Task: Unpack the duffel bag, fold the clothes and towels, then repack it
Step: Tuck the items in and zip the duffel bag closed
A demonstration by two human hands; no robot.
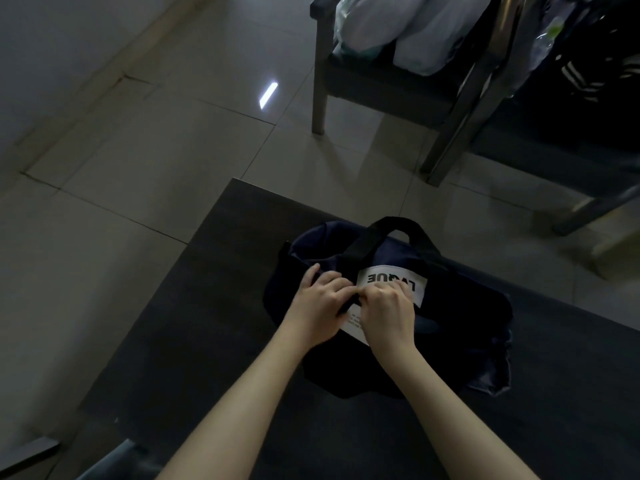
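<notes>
The duffel bag (450, 306) lies on its side near the far corner of the dark desk (242, 341), its black handle (394, 225) arching up at the back and a white label (412, 282) with black lettering facing up. Both hands meet at the top middle of the bag. The left hand (320, 299) and the right hand (386, 308) have their fingers curled in and touching each other, and they seem to pinch the bag's fabric or its closure right by the label, though the hands themselves hide what exactly is pinched. The bag looks plump and closed, and no loose or folded clothes or towels show on the desk. A fold of shiny blue cloth (491, 372) sticks out at the bag's near right end, but I cannot tell whether it is a garment or part of the bag. On that evidence, my judgement is that the work is at one end of the task, either about to open the bag or just finishing the repack, and the picture does not settle which. The desk is dark and matte. Beyond it is a pale tiled floor (156, 150) with a bright streak of reflected light (268, 95). A dark chair (320, 81) stands further back with white bundles (433, 32) on its seat, and a dark jacket (581, 74) with striped trim sits at the right edge.
</notes>
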